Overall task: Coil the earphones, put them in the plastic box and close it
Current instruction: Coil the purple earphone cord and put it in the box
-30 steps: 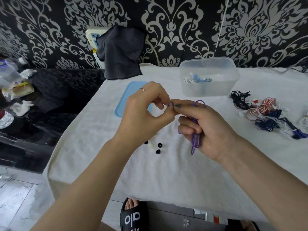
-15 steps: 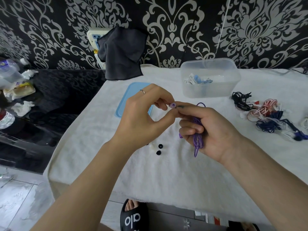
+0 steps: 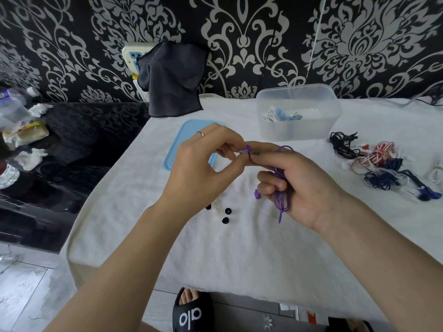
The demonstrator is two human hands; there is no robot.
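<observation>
Purple earphones (image 3: 281, 200) hang in a bundled coil from my right hand (image 3: 299, 185), whose fingers curl round the cord above the white cloth. My left hand (image 3: 203, 168) pinches one purple earbud (image 3: 246, 149) between thumb and fingertips, touching my right forefinger. The clear plastic box (image 3: 298, 112) stands open behind my hands, with white and blue earphones inside. Its blue lid (image 3: 184, 137) lies flat to the left of the box, partly hidden by my left hand.
A pile of black, red-white and dark blue earphones (image 3: 381, 166) lies at the right. Small black ear tips (image 3: 225, 215) lie on the cloth below my left hand. A dark cloth (image 3: 172, 80) hangs at the back wall. A black side table (image 3: 72, 152) with clutter stands left.
My left hand has shifted its pinch on the purple earbud, which now shows more between the fingertips. The coil in my right hand hangs much as before.
</observation>
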